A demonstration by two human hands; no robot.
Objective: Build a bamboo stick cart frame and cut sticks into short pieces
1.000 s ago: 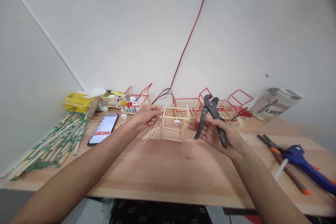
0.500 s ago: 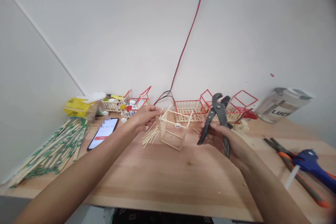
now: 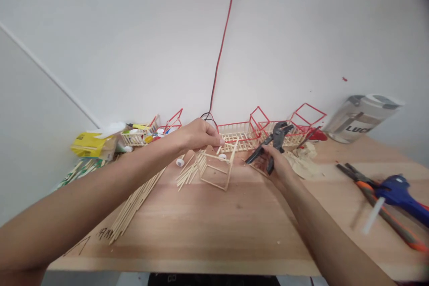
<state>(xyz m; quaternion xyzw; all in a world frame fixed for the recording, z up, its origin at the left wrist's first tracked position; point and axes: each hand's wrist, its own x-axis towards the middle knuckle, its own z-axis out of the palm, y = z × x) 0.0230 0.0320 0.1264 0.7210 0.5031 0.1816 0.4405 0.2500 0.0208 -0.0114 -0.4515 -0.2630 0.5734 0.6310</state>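
My left hand is closed in a pinch on a short wooden stick, above a small open box frame made of thin sticks. That frame stands on the wooden table, its upper left part partly covered by the hand. Further right, my right hand is wrapped around the handles of a black hand cutter, its jaws pointing up and away. Beside the frame lies a loose pile of short cut sticks. A white bottle cap shows behind the frame.
Red-trimmed stick baskets line the wall. Long sticks lie by my left forearm, with a yellow packet behind. On the right are pliers, a blue glue gun and a clear container.
My left hand has moved right, over the stick frame. My right hand has come down a little with the cutter, whose handles look closer together. The camera view has shifted.
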